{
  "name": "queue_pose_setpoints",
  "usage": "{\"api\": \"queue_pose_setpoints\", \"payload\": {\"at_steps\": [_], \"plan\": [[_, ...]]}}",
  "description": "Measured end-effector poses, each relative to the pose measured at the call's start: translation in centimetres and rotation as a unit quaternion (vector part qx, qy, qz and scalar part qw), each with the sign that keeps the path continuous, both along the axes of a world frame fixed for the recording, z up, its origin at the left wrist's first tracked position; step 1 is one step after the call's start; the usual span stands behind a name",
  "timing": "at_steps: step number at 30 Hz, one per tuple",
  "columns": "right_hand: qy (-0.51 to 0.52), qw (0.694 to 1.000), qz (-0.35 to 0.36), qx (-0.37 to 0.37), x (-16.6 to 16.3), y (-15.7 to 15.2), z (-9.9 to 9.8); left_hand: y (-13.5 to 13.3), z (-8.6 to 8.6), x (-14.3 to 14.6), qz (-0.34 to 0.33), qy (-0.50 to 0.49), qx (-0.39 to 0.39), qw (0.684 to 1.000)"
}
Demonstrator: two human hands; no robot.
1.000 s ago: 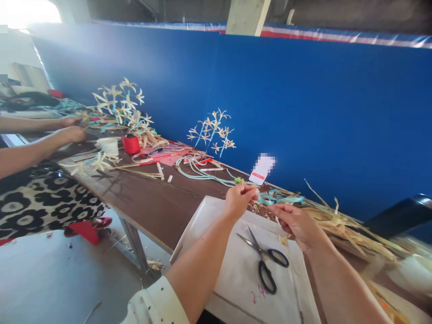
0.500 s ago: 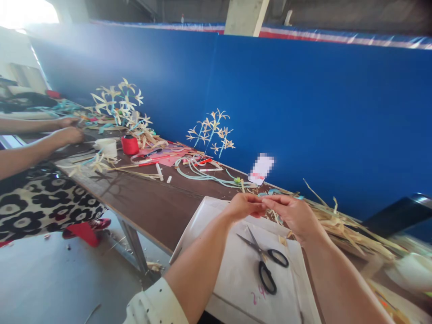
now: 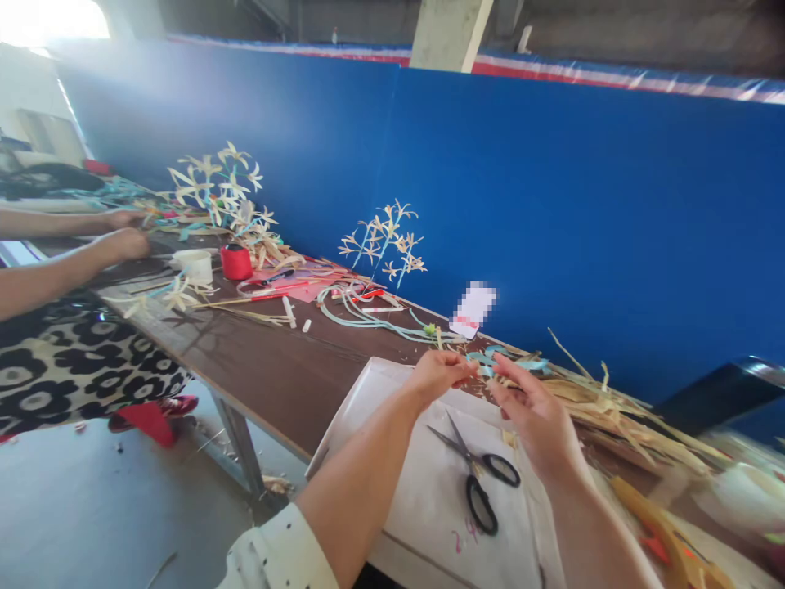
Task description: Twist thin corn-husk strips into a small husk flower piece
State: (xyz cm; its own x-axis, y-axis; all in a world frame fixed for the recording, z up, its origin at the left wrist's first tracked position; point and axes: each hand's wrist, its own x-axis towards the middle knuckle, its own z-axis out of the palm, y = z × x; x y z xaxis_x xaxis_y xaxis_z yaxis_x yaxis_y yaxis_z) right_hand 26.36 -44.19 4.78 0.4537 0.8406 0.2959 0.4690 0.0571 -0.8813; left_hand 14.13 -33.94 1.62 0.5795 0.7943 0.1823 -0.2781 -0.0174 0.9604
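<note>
My left hand (image 3: pixel 437 375) and my right hand (image 3: pixel 532 411) are raised close together over a white tray (image 3: pixel 368 393) on the brown table (image 3: pixel 270 360). Both pinch a thin light-blue strip (image 3: pixel 491 361) that runs between them. Black-handled scissors (image 3: pixel 478 483) lie shut on the tray just below my hands. A heap of dried straw-coloured leaves (image 3: pixel 613 409) lies to the right of my right hand.
Straw flower sprays (image 3: pixel 386 237) stand against the blue board (image 3: pixel 552 204). A red spool (image 3: pixel 236 262), a white roll (image 3: pixel 195 265), pale green cords (image 3: pixel 368 315) and a white card (image 3: pixel 472 311) lie on the table. Another person's arms (image 3: pixel 74 262) work at the far left.
My hands were apart, came together, and now sit slightly apart again with the blue strip between them. My right hand has turned palm inward.
</note>
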Motion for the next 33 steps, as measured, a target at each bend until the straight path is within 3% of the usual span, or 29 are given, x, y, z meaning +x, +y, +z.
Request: {"api": "queue_pose_setpoints", "payload": {"at_steps": [3, 10, 16, 18, 20, 22, 24, 30, 33], "plan": [[0.025, 0.998, 0.05, -0.021, -0.7, 1.0, -0.6, -0.2, 0.1, -0.2, -0.017, 0.005, 0.016, 1.0], [0.183, 0.983, -0.005, -0.012, -1.0, 2.6, -1.7, -0.6, 0.4, 0.4, -0.038, 0.0, 0.025, 0.999], [0.04, 0.993, -0.099, 0.041, -0.6, 2.6, -1.2, -0.7, 0.2, 0.5, -0.103, -0.022, -0.012, 0.994], [0.084, 0.985, -0.134, 0.067, -0.2, 2.4, -0.8, -0.7, 0.3, 0.3, -0.121, -0.032, -0.055, 0.991], [0.188, 0.967, -0.136, 0.106, 0.1, 2.2, -0.3, -0.5, 0.4, 0.2, -0.084, -0.02, -0.093, 0.992], [0.289, 0.943, -0.101, 0.128, 0.1, 1.9, 0.2, -0.3, 0.6, 0.1, -0.007, 0.004, -0.126, 0.992], [0.342, 0.932, -0.071, 0.095, -0.1, 1.5, 0.6, 0.0, 0.7, 0.1, 0.059, 0.019, -0.147, 0.987], [0.297, 0.953, -0.051, 0.0, -0.5, -0.2, 1.4, 0.7, 0.7, 0.1, 0.209, 0.015, -0.143, 0.967], [0.266, 0.964, 0.005, -0.003, 0.1, -1.3, 1.9, 0.8, 0.6, 0.0, 0.223, 0.01, -0.131, 0.966]]}}
